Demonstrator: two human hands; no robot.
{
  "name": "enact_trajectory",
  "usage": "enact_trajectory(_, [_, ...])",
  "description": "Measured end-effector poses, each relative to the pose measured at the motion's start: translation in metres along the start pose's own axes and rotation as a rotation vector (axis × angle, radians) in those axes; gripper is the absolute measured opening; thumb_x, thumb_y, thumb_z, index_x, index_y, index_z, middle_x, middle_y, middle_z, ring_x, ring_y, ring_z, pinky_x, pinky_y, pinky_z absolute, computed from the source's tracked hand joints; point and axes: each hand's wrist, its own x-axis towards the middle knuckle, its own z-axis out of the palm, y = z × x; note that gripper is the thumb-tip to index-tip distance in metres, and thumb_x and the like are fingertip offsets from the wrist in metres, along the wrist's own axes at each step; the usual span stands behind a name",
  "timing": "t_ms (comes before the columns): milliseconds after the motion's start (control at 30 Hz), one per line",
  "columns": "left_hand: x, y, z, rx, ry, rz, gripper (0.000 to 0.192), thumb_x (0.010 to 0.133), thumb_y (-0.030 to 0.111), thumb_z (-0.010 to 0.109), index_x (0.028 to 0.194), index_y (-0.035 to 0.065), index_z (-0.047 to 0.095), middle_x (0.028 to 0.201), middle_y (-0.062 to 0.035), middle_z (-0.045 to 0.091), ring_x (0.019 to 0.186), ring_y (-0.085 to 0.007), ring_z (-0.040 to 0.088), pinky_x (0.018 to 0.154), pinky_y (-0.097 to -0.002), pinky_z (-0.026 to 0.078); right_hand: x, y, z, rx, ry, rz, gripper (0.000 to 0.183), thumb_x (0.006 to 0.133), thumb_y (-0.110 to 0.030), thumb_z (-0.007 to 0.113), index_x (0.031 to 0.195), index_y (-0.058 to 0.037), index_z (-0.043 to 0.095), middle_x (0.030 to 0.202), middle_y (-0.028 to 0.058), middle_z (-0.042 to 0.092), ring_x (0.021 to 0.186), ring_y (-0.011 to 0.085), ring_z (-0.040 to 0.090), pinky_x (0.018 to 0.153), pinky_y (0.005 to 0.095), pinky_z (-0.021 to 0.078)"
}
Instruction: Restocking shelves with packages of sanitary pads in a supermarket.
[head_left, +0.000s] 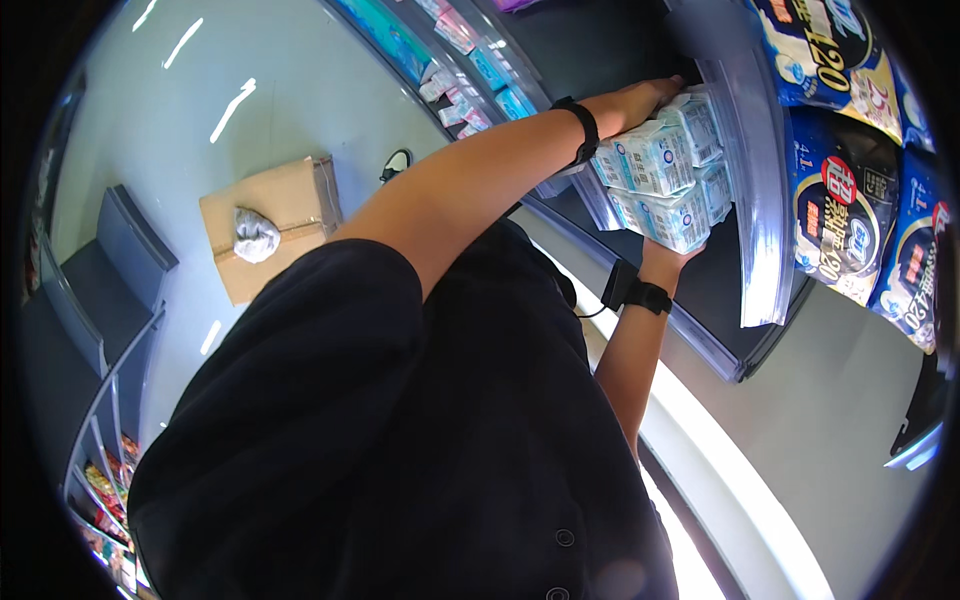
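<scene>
A block of several white and pale-blue plastic-wrapped packs, stacked in two layers, is between my hands over a dark shelf. My left hand rests along the upper left side of the block, its fingertips partly hidden behind the packs. My right hand supports the block from below at its near lower corner; most of its fingers are hidden. The packs bear printed writing. Beside the block on the right stands a tall clear plastic shelf divider. A black band is on each wrist.
Large dark-blue sanitary pad bags stand right of the divider. Smaller pink and blue packs fill shelf lanes at upper left. On the floor lie a cardboard box with a grey cloth-like bundle on it. Grey shelving stands far left.
</scene>
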Motion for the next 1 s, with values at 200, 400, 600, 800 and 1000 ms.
enact_trajectory(200, [-0.032,0.000,0.007,-0.194,-0.028,0.176,0.059,0.105,0.045,0.040,0.155,0.0126,0.041,0.141,-0.0149,0.057,0.128,-0.0257,0.055,0.108,-0.0376,0.041,-0.008,-0.021,0.016,-0.056,-0.014,0.084,0.068,0.098,-0.058,0.033,0.154,-0.0200,0.041,0.155,0.0077,0.045,0.141,0.0358,0.045,0.114,0.0575,0.0382])
enact_trajectory(400, [-0.051,-0.027,0.020,0.192,0.206,0.570,0.072,0.104,0.050,0.043,0.155,-0.0007,0.034,0.151,-0.0217,0.045,0.140,-0.0293,0.044,0.114,-0.0390,0.038,-0.012,-0.020,0.030,-0.052,-0.007,0.109,0.064,0.100,-0.053,0.032,0.153,-0.0187,0.040,0.156,0.0085,0.043,0.140,0.0347,0.045,0.114,0.0541,0.0402])
enact_trajectory(600, [-0.045,0.008,0.018,-0.089,0.029,0.277,0.059,0.107,0.040,0.035,0.147,-0.0008,0.045,0.149,-0.0225,0.048,0.136,-0.0368,0.047,0.107,-0.0436,0.044,-0.011,-0.035,0.012,-0.125,-0.030,0.040,0.068,0.100,-0.055,0.026,0.155,-0.0173,0.037,0.160,0.0091,0.037,0.144,0.0382,0.040,0.115,0.0610,0.0347])
enact_trajectory(800, [0.029,-0.020,-0.026,0.577,0.249,0.911,0.059,0.106,0.050,0.039,0.151,0.0124,0.045,0.161,-0.0111,0.037,0.149,-0.0299,0.033,0.117,-0.0415,0.035,-0.006,-0.029,0.045,-0.228,-0.161,0.171,0.073,0.101,-0.061,0.021,0.159,-0.0179,0.030,0.164,0.0093,0.030,0.148,0.0407,0.031,0.120,0.0609,0.0261])
enact_trajectory(1000, [0.010,0.014,0.011,0.309,0.081,0.326,0.063,0.105,0.056,0.037,0.153,0.0168,0.044,0.157,-0.0107,0.044,0.145,-0.0315,0.039,0.118,-0.0438,0.031,-0.004,-0.038,0.019,-0.148,-0.085,0.180,0.068,0.103,-0.056,0.021,0.158,-0.0160,0.031,0.164,0.0094,0.030,0.148,0.0396,0.032,0.120,0.0604,0.0255])
